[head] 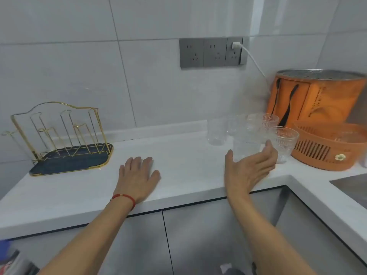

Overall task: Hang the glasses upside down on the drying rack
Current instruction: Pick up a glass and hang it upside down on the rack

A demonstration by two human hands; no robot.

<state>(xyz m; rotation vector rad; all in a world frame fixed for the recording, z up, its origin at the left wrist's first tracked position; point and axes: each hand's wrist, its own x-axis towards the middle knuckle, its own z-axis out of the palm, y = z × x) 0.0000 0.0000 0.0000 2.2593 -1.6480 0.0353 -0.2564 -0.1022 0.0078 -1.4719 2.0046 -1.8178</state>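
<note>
the glasses [246,135] stand upright in a loose cluster on the counter [188,161], just beyond the right hand [250,169], whose fingers are spread and curved around the nearest glass [245,148]; whether they touch it cannot be told. the left hand [139,176] lies flat, palm down, fingers apart, with a red bracelet [124,198] at the wrist. the gold drying rack [59,133] sits bare, well to the left of that hand.

A gold wire drying rack [59,133] with upright prongs stands empty on its dark blue tray [71,162] at the left of the white surface [178,165]. Several clear drinking glasses [246,135], some ribbed, stand upright, clustered well apart at the right.
</note>
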